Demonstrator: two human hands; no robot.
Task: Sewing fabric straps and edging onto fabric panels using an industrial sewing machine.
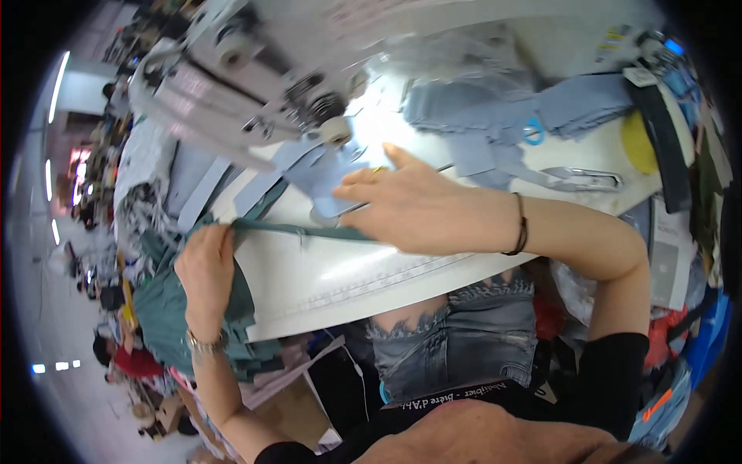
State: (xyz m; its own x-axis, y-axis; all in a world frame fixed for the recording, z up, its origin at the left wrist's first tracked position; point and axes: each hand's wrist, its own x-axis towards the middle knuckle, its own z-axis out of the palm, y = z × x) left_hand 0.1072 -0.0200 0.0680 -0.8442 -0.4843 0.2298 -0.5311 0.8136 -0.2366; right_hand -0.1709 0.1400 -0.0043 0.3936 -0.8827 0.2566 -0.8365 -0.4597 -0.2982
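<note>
A narrow dark green fabric strip (290, 229) stretches across the white sewing table (309, 267). At its left end my left hand (207, 267) is closed, pinching the strip beside a bunched heap of green fabric (166, 309) that hangs over the table's edge. My right hand (402, 203) lies over the strip's other end, its visible fingers stretched out to the left and the lower ones hidden. Just beyond its fingertips are light blue fabric pieces (321, 182), under the head of a white sewing machine (224, 93).
More light blue pieces (464, 108) lie at the back right, with blue-handled thread snips (533, 131) on them. Nearer are a grey metal tool (587, 179), a yellow disc (638, 143) and a black band (661, 139). A printed ruler scale (371, 278) runs along the front edge.
</note>
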